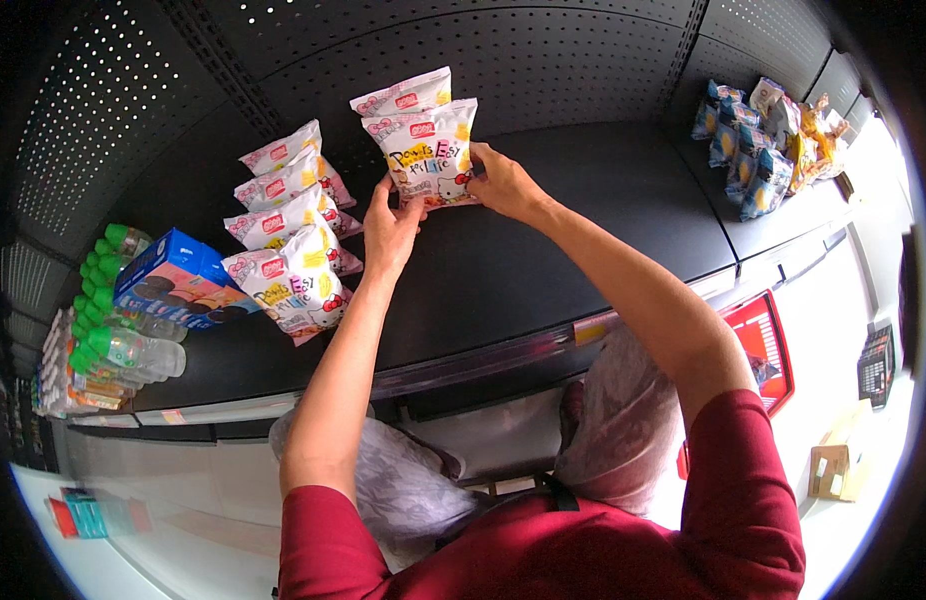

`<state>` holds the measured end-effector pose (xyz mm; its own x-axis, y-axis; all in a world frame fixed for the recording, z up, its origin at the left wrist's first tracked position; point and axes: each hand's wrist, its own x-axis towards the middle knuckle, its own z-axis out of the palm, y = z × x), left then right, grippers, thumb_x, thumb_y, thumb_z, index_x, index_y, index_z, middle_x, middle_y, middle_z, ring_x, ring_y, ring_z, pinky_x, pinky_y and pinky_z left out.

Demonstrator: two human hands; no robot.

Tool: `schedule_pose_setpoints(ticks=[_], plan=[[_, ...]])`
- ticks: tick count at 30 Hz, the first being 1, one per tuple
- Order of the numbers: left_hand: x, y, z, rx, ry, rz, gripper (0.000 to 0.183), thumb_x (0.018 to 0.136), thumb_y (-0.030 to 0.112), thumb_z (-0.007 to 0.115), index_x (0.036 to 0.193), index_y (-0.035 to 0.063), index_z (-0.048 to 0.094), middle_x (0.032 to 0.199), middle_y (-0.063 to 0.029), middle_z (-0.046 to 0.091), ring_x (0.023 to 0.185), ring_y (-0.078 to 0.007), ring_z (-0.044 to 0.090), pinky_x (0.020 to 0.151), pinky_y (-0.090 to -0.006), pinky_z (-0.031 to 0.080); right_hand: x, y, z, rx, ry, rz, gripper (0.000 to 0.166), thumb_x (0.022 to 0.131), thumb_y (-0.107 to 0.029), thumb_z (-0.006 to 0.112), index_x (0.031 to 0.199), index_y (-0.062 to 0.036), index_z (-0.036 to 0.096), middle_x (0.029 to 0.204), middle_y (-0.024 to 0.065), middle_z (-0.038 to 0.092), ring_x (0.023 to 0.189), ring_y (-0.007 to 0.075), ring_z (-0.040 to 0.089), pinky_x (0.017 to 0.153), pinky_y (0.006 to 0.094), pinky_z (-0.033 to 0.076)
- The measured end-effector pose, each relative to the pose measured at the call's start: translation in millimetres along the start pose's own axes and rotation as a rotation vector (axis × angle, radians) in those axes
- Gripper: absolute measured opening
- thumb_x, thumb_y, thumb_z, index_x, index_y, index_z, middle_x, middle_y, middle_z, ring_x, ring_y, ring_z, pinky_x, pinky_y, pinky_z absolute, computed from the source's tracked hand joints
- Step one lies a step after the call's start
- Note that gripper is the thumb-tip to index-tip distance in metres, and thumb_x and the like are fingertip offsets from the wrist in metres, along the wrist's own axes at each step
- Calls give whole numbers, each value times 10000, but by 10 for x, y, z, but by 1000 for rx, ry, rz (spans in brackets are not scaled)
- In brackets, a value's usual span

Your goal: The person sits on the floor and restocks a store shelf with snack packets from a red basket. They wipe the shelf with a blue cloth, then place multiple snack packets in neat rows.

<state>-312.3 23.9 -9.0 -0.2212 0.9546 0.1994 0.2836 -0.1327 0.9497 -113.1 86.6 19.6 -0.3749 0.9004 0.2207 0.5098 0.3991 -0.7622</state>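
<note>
My left hand (389, 231) and my right hand (502, 180) hold a white snack bag (425, 154) with a cartoon cat print between them, one at each lower side. The bag is upright over the black shelf (508, 255). Right behind it stands another bag of the same kind (403, 94). To the left of my left hand, several like bags (287, 281) form a row from the shelf's front towards its back, leaning on one another.
Blue cookie boxes (178, 277) and green-capped bottles (125, 349) stand on the left. At the right are blue snack bags (765, 180) and yellow ones (812, 146). A perforated back panel (508, 67) rises behind. On the floor are a red basket (778, 360) and a cardboard box (834, 469).
</note>
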Motion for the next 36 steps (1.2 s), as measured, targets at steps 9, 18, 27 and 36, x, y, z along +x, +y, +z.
schedule_pose_setpoints(ticks=[9, 18, 27, 36], plan=[[-71, 41, 11, -21, 11, -5, 575, 931, 162, 701, 1415, 15, 426, 1081, -116, 678, 801, -150, 699, 647, -282, 566, -60, -55, -78, 63, -41, 58, 591, 869, -95, 688, 1409, 26, 481, 1318, 238, 603, 1181, 345, 631, 984, 388, 536], [-177, -68, -5, 21, 30, 30, 602, 937, 176, 700, 1435, -16, 423, 1345, -190, 562, 912, -182, 698, 643, -264, 586, -84, 89, -195, 87, -78, 159, 422, 931, -105, 622, 1335, 0, 559, 1222, 181, 661, 1018, 253, 693, 746, 324, 627], [-212, -56, -46, 1, 9, 14, 579, 933, 169, 697, 1408, -50, 448, 1336, -191, 561, 944, -184, 681, 664, -278, 599, -101, 117, -29, 139, -51, 73, 332, 965, -135, 628, 1258, 19, 599, 1145, 181, 687, 919, 250, 713, 664, 319, 633], [-241, -86, -97, 157, 214, 150, 540, 946, 257, 699, 1342, -48, 494, 1233, -172, 609, 893, -177, 665, 609, -270, 584, -155, -33, -208, 80, -38, 125, 284, 999, -130, 573, 1239, 15, 624, 1098, 174, 684, 901, 235, 714, 664, 324, 633]])
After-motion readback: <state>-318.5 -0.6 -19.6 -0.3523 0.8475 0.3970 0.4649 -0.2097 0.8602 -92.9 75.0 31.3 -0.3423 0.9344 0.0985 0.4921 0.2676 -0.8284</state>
